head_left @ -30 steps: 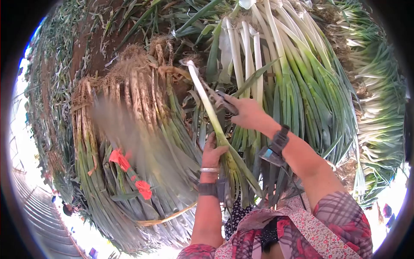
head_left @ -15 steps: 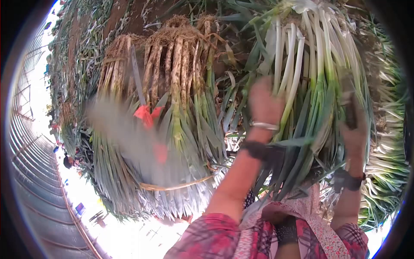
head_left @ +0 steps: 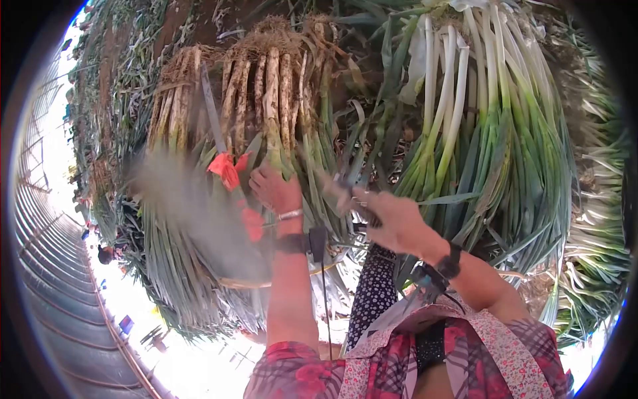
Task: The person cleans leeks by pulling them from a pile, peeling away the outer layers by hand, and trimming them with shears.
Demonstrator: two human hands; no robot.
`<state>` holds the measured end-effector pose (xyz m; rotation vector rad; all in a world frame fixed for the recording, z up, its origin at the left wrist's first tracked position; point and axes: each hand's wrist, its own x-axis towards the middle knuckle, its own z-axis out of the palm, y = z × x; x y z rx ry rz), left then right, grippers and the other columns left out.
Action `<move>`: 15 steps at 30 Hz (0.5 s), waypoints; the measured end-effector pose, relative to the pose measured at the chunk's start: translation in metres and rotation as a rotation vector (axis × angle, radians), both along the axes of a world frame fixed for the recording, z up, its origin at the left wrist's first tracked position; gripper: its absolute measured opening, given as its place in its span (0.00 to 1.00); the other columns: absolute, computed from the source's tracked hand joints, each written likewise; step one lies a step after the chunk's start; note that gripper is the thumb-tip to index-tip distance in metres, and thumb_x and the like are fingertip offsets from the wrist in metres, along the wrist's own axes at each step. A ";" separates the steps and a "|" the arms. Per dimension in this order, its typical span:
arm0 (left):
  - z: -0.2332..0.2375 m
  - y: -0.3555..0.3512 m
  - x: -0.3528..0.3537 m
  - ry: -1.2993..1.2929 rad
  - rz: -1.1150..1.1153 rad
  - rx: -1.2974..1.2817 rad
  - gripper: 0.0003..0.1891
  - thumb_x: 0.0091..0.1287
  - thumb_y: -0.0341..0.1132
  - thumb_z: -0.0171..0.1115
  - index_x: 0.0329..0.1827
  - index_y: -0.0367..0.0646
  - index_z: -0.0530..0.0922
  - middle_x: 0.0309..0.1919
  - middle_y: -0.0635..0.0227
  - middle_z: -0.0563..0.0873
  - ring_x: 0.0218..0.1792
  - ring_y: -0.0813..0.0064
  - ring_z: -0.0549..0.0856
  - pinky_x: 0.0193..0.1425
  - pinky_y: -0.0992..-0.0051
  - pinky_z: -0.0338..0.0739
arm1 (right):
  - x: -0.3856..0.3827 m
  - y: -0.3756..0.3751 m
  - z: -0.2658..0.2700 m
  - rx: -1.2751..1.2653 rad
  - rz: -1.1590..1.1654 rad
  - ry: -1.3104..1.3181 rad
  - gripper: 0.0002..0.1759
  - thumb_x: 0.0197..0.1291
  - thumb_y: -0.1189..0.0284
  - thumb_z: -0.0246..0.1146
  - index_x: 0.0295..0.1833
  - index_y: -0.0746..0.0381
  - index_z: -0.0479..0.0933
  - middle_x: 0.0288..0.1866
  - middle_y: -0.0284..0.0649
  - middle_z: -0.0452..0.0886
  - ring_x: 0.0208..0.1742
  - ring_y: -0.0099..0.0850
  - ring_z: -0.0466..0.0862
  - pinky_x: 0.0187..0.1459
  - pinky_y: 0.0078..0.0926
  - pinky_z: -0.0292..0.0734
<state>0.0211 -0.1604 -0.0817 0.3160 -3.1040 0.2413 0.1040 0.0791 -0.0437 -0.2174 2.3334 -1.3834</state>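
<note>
My left hand [head_left: 274,189] grips a stalk in the tied bundle of uncleaned, soil-covered leeks [head_left: 266,100], just below its muddy white part. A bracelet and a dark band sit on that wrist. My right hand [head_left: 392,218] is closed around a pair of shears [head_left: 349,189], whose blades point left toward the bundle. A dark strap wraps the right wrist. The cleaned leeks [head_left: 465,113], with white shanks and green leaves, lie in a pile to the right.
A red-orange tie [head_left: 229,169] binds the dirty bundle, and a yellowish band [head_left: 266,282] circles its leaves. More cleaned leeks [head_left: 591,219] lie at the far right. Bare soil [head_left: 193,20] and greenhouse framing [head_left: 46,253] are at the left.
My left hand left the cleaned pile and moved left onto the dirty bundle. My right hand dropped from the far right toward the middle with the shears.
</note>
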 end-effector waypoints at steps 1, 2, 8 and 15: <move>-0.004 -0.004 0.010 -0.011 0.000 0.001 0.30 0.50 0.42 0.70 0.54 0.41 0.68 0.47 0.58 0.72 0.51 0.54 0.71 0.54 0.56 0.68 | -0.004 -0.002 0.020 0.050 0.192 -0.154 0.38 0.48 0.64 0.63 0.68 0.54 0.62 0.34 0.49 0.79 0.35 0.48 0.81 0.35 0.43 0.74; -0.008 -0.007 0.021 -0.008 0.024 -0.029 0.32 0.48 0.41 0.71 0.55 0.41 0.68 0.47 0.58 0.71 0.51 0.53 0.71 0.54 0.56 0.68 | 0.000 -0.008 0.019 0.050 0.190 -0.166 0.38 0.48 0.64 0.63 0.68 0.54 0.62 0.34 0.49 0.79 0.35 0.48 0.81 0.35 0.43 0.74; -0.017 -0.011 0.014 -0.037 0.102 -0.115 0.36 0.40 0.46 0.75 0.52 0.40 0.69 0.46 0.57 0.71 0.51 0.52 0.71 0.53 0.54 0.67 | -0.026 -0.042 0.003 0.022 0.110 -0.137 0.37 0.46 0.65 0.63 0.67 0.54 0.64 0.33 0.48 0.78 0.37 0.49 0.80 0.37 0.45 0.74; 0.002 -0.011 0.000 -0.168 0.184 0.126 0.23 0.45 0.36 0.69 0.40 0.41 0.67 0.42 0.53 0.73 0.39 0.48 0.79 0.45 0.55 0.75 | -0.014 -0.035 0.031 0.055 0.056 -0.147 0.38 0.44 0.65 0.64 0.66 0.55 0.65 0.33 0.49 0.77 0.35 0.48 0.80 0.37 0.43 0.74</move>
